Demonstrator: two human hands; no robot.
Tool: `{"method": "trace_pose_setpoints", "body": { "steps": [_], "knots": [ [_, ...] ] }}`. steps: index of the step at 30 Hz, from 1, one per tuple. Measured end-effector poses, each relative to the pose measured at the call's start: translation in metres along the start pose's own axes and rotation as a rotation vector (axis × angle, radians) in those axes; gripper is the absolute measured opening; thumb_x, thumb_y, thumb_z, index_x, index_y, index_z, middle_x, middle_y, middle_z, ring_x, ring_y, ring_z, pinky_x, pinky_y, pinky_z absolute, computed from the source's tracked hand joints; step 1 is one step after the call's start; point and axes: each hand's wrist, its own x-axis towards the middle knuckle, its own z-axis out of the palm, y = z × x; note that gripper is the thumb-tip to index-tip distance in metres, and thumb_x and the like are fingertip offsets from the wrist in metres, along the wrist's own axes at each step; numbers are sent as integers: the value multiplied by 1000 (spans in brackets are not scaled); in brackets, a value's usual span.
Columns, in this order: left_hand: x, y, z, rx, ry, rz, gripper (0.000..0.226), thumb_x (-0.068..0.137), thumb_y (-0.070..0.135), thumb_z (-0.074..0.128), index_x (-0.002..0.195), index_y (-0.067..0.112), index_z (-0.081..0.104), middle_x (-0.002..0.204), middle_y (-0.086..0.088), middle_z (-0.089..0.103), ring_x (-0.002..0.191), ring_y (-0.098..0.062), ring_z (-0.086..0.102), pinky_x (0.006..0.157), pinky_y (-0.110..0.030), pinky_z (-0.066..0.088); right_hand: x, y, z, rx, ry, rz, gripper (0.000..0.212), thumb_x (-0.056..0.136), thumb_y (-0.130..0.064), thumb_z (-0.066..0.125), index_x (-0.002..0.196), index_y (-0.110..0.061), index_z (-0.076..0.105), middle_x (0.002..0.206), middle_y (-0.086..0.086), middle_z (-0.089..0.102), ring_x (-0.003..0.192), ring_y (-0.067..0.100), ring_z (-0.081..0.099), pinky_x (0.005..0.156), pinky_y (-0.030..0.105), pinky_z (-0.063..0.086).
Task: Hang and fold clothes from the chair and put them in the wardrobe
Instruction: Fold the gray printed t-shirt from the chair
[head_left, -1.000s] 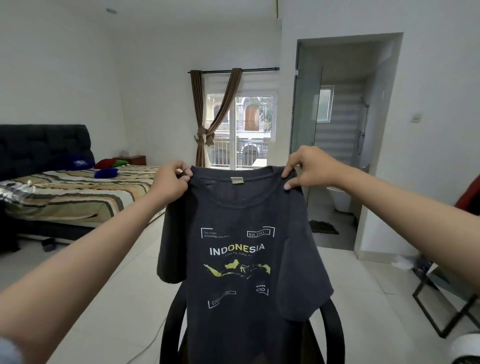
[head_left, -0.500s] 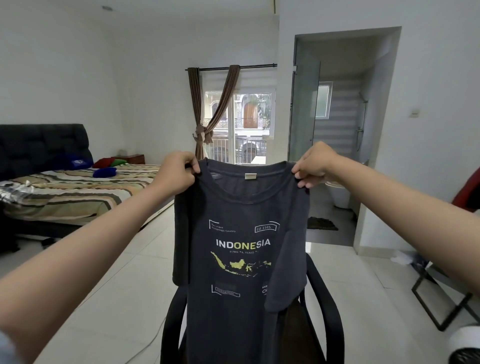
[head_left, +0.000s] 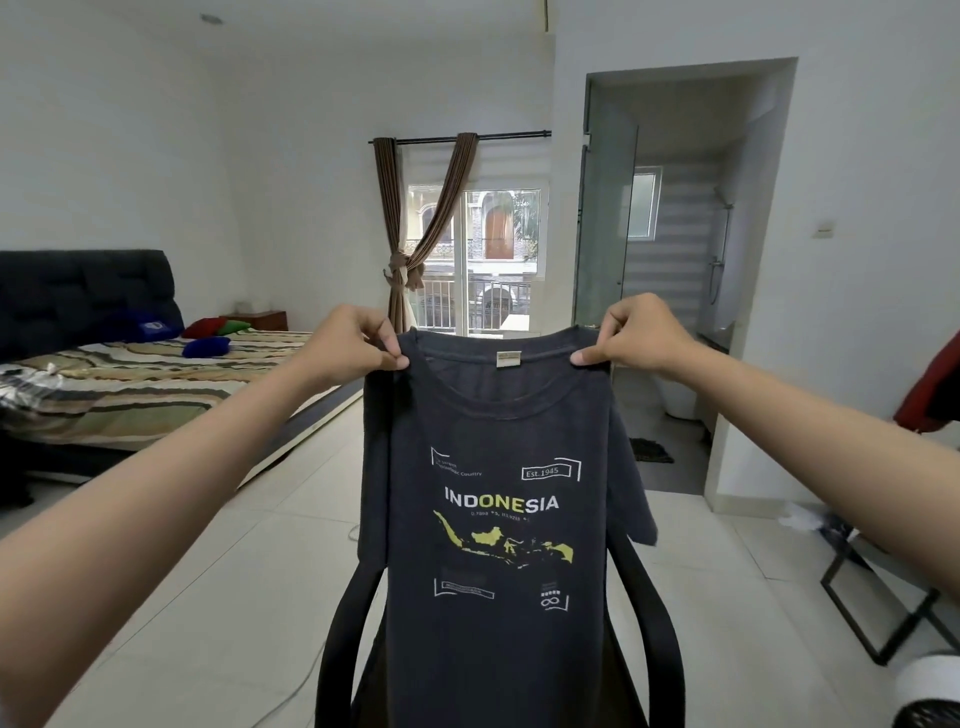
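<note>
A dark grey T-shirt (head_left: 498, 519) with an "INDONESIA" print and a yellow map hangs in front of me, print facing me. My left hand (head_left: 348, 345) pinches its left shoulder next to the collar. My right hand (head_left: 631, 332) pinches the right shoulder the same way. The shirt hangs straight down over a black chair (head_left: 649, 623), whose two curved armrests show on either side; the seat is hidden behind the cloth. No wardrobe is in view.
A bed (head_left: 145, 384) with a striped cover and dark headboard stands at the left. A curtained window door (head_left: 478, 260) is straight ahead and a bathroom doorway (head_left: 675, 270) at the right. A black metal frame (head_left: 883, 597) and red cloth (head_left: 930, 389) sit at the right edge.
Both hands have drawn the shirt's shoulders closer together, so it hangs narrower and straighter, with the sleeves folding in at the sides.
</note>
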Motion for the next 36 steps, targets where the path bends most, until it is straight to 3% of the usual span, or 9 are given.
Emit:
{"method": "trace_pose_setpoints", "body": {
  "steps": [3,6,9,14,19,23,30,36],
  "knots": [
    [-1,-1,-4,-72,-74,25,16,71,-6,74,69,1,60,76,-17,62,78,-29,59,80,-41,50,3,6,-4,41,-25,-72,33,55,-16,91,58,-11,59,51,-1,49,46,6,43,50,21,39],
    [-2,1,-6,-105,-134,54,22,72,-10,71,65,5,57,68,-11,58,75,-26,56,76,-37,49,5,12,-8,99,-38,-114,28,57,-9,90,61,-17,63,60,2,57,61,16,52,61,34,50],
    [-2,5,-7,-112,-179,56,26,75,-11,68,64,6,52,66,-9,52,71,-24,49,68,-31,43,6,13,-10,181,-63,-113,25,60,-2,86,63,-15,66,61,-4,61,66,14,58,73,40,55],
    [1,6,-10,-83,-231,25,31,75,-7,70,62,8,46,65,-10,44,67,-26,40,59,-29,33,8,17,-9,312,-101,-60,27,60,5,84,56,-14,65,67,12,59,72,29,57,80,52,53],
    [-1,8,-11,-52,-228,26,34,72,-6,72,57,9,47,55,-7,43,57,-22,40,57,-28,34,2,17,-9,320,-140,-56,26,57,0,86,59,-7,62,63,8,52,62,21,48,64,32,49],
    [-3,13,-11,-57,-247,37,31,74,-8,70,59,7,46,61,-9,44,63,-25,43,61,-30,37,-1,14,-8,315,-141,-64,32,57,-3,88,54,-8,56,47,-2,49,45,6,43,46,16,38],
    [-7,16,-2,-339,-227,20,39,78,-19,59,67,11,37,68,-9,48,63,-17,53,56,-20,52,0,17,-5,373,-137,-80,35,52,-7,88,59,-13,54,59,0,47,54,8,42,55,18,39],
    [-4,20,-10,-146,-311,-128,24,73,-12,69,71,8,54,73,-9,59,67,-18,60,56,-19,53,-3,15,-4,338,-226,-74,28,58,-1,86,64,-10,59,58,4,50,55,13,43,54,23,37]
  ]
}}
